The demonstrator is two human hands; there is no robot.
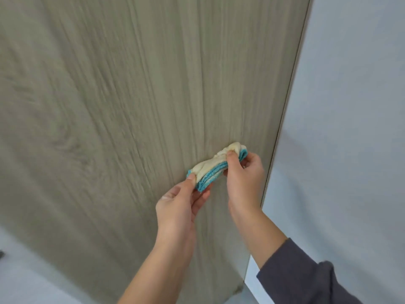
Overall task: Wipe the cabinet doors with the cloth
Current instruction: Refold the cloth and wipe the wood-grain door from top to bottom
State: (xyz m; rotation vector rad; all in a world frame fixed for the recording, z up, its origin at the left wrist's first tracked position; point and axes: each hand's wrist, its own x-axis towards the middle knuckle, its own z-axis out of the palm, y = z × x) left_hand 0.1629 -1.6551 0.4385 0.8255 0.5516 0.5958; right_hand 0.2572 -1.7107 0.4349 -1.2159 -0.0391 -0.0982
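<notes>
Cream-and-turquoise terry cloth (215, 166), folded into a thick wad, sits just off frame centre toward 5 o'clock, right in front of the door. We can't tell if it touches the door.

We see it pinched at both ends. The left hand (179, 202) grips the 8 o'clock end, thumb on top and fingers beneath. The right hand (243, 176) pinches the 2 o'clock end, thumb on the cream side.

We judge that the two-handed hold is for bunching or refolding the wad into a pad, not for a wiping stroke.

Behind it, the pale grey-brown woodgrain cabinet door (131, 106) fills the view from 9 to 1 o'clock. Its long edge runs close by at the cloth's 3 o'clock, so we guess wiping would start near that edge.

Past the edge, at 3 o'clock, is a pale blue-grey wall (350, 106). A dark grey sleeve (306, 273) covers the right forearm at 5 o'clock. The left forearm is bare.
</notes>
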